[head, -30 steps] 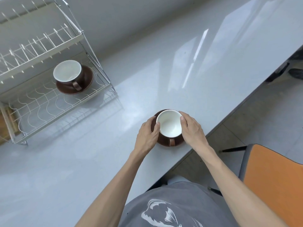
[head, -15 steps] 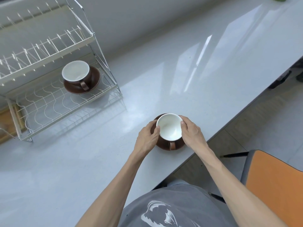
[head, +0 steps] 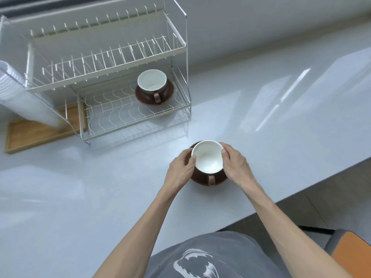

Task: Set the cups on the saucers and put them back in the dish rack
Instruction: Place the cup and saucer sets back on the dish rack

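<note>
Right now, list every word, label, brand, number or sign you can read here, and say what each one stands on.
None can be read.
The grey shirt carries a white printed graphic, not lettering.
The two cups, their saucers, the dish rack, the wooden board and the countertop show no markings.

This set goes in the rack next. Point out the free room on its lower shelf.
The lower shelf is bare left of the racked cup and saucer, out to the left frame. Its right end is crowded. Both hands hold the second set.
</note>
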`<state>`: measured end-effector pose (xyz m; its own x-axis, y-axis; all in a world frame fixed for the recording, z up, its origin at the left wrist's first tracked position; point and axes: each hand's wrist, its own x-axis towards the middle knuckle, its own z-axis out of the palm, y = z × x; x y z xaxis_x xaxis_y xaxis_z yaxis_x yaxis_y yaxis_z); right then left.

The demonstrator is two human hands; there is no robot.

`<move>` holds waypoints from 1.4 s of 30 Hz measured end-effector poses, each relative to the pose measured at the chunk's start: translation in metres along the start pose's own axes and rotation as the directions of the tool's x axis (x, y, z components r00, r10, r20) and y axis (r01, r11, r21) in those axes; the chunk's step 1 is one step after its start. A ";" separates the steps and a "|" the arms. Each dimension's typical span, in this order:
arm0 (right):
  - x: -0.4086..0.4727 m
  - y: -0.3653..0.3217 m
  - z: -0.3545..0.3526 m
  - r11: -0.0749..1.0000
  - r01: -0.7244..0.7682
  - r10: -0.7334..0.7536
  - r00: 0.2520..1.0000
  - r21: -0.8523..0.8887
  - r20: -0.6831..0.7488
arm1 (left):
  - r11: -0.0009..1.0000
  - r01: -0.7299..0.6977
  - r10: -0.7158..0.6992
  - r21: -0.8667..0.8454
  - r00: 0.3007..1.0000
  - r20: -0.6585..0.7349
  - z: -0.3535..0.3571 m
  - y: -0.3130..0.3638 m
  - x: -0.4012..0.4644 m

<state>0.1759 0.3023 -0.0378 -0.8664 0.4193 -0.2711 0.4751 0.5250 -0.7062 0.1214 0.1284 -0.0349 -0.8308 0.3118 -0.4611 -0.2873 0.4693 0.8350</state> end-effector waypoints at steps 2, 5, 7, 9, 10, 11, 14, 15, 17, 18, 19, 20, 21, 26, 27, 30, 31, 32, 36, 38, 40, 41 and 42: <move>0.004 -0.013 0.011 1.000 0.025 -0.025 0.999 -0.015 0.025 | 1.000 0.011 -0.011 -0.013 0.999 -0.041 -0.015 -0.004 -0.002; 0.010 -0.033 0.028 0.997 0.071 -0.068 0.995 -0.037 0.074 | 0.999 0.027 -0.030 -0.039 0.995 -0.099 -0.038 -0.011 -0.006; 0.012 -0.046 0.037 0.994 0.103 -0.098 0.990 -0.043 0.104 | 0.998 0.040 -0.047 -0.056 0.990 -0.130 -0.052 -0.015 -0.009; 0.015 -0.058 0.047 0.990 0.132 -0.126 0.983 -0.042 0.133 | 0.996 0.054 -0.066 -0.077 0.985 -0.160 -0.066 -0.020 -0.011; 0.015 -0.063 0.051 0.989 0.142 -0.134 0.980 -0.041 0.145 | 0.995 0.059 -0.073 -0.084 0.982 -0.172 -0.071 -0.021 -0.012; 0.016 -0.070 0.056 0.987 0.152 -0.144 0.977 -0.042 0.160 | 0.994 0.064 -0.080 -0.094 0.979 -0.187 -0.078 -0.023 -0.013; 0.018 -0.089 0.069 0.983 0.173 -0.159 0.966 -0.052 0.204 | 0.991 0.076 -0.100 -0.114 0.969 -0.224 -0.097 -0.028 -0.016; 0.019 -0.094 0.074 0.983 0.176 -0.160 0.963 -0.055 0.218 | 0.990 0.079 -0.104 -0.117 0.967 -0.234 -0.103 -0.030 -0.016; 0.020 -0.105 0.081 0.983 0.177 -0.160 0.957 -0.052 0.241 | 0.989 0.080 -0.109 -0.121 0.961 -0.254 -0.114 -0.033 -0.017; 0.020 -0.110 0.084 0.983 0.177 -0.161 0.955 -0.046 0.249 | 0.989 0.083 -0.113 -0.122 0.958 -0.265 -0.119 -0.034 -0.017; 0.020 -0.116 0.088 0.983 0.178 -0.162 0.953 -0.039 0.255 | 0.989 0.090 -0.120 -0.122 0.954 -0.275 -0.125 -0.035 -0.017; 0.021 -0.121 0.091 0.984 0.176 -0.162 0.951 -0.033 0.262 | 0.988 0.099 -0.130 -0.120 0.949 -0.286 -0.130 -0.036 -0.016; 0.022 -0.126 0.093 0.985 0.173 -0.160 0.949 -0.024 0.272 | 0.987 0.109 -0.139 -0.115 0.944 -0.300 -0.135 -0.036 -0.016; 0.030 -0.151 0.109 0.988 0.153 -0.154 0.935 0.026 0.320 | 0.985 0.168 -0.174 -0.048 0.909 -0.378 -0.160 -0.032 -0.010; 0.032 -0.157 0.111 0.987 0.157 -0.158 0.933 0.027 0.324 | 0.984 0.176 -0.177 -0.038 0.904 -0.389 -0.165 -0.031 -0.009; 0.042 -0.178 0.114 0.985 0.168 -0.167 0.926 0.028 0.337 | 0.982 0.190 -0.175 -0.003 0.899 -0.402 -0.183 -0.024 -0.003; 0.046 -0.185 0.115 0.984 0.172 -0.174 0.923 0.035 0.343 | 0.982 0.191 -0.173 0.004 0.899 -0.403 -0.190 -0.021 0.000; 0.050 -0.192 0.115 0.983 0.178 -0.182 0.920 0.045 0.348 | 0.981 0.192 -0.171 0.011 0.898 -0.405 -0.196 -0.017 0.004; 0.067 -0.221 0.119 0.977 0.202 -0.211 0.918 0.062 0.335 | 0.979 0.199 -0.160 0.050 0.893 -0.421 -0.221 0.000 0.020; 0.077 -0.234 0.121 0.975 0.211 -0.221 0.920 0.069 0.322 | 0.979 0.196 -0.153 0.057 0.889 -0.432 -0.232 0.007 0.029; 0.088 -0.246 0.123 0.974 0.217 -0.226 0.920 0.066 0.320 | 0.981 0.189 -0.148 0.052 0.890 -0.431 -0.242 0.014 0.038; 0.095 -0.252 0.125 0.974 0.216 -0.226 0.920 0.066 0.319 | 0.982 0.184 -0.149 0.040 0.892 -0.427 -0.248 0.018 0.043; 0.101 -0.257 0.126 0.974 0.216 -0.227 0.920 0.069 0.320 | 0.983 0.180 -0.156 0.019 0.893 -0.423 -0.253 0.022 0.048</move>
<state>-0.0528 0.1166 0.0341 -0.9539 0.0294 -0.2986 0.2648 0.5508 -0.7916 -0.0450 -0.0555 0.0370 -0.8986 -0.1442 -0.4145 -0.4234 0.5333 0.7324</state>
